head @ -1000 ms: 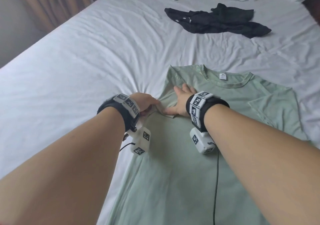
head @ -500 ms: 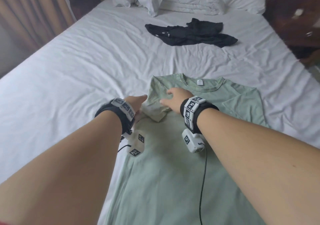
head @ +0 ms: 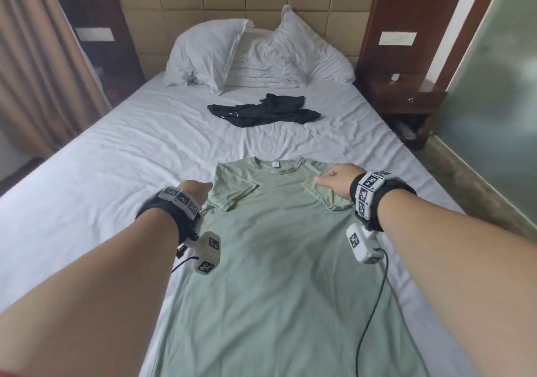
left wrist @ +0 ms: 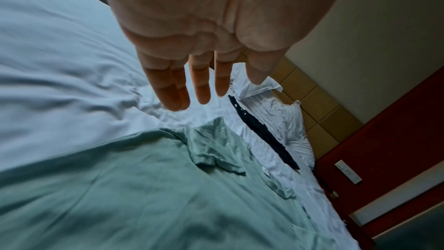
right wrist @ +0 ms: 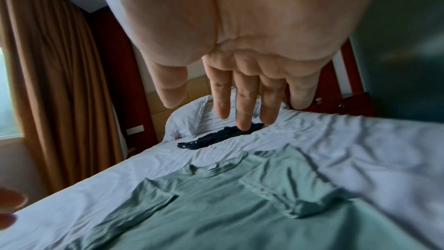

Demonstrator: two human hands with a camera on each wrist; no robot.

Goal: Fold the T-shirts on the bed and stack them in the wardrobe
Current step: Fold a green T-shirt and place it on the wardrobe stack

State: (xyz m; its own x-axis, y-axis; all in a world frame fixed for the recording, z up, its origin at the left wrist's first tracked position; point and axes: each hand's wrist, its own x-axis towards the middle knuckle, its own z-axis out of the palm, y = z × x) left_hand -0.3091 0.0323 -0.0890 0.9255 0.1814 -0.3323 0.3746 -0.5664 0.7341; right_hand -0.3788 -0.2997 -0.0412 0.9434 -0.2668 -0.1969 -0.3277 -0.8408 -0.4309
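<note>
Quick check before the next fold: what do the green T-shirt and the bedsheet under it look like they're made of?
Green T-shirt: looks like a thin, soft knit, matte; it lies limp with shallow ripples and has a ribbed collar. Cotton or a blend, cannot tell which.
Bedsheet: appears woven, cotton-like, white and matte; it holds sharp, fine creases.

I have both bare forearms stretched forward, each wrist strapped with a black band. My left hand point(head: 194, 191) hangs with fingers point(left wrist: 201, 83) straight and slightly spread; my right hand point(head: 337, 183) is likewise loose, fingers point(right wrist: 245, 102) extended, gripping nothing.
</note>
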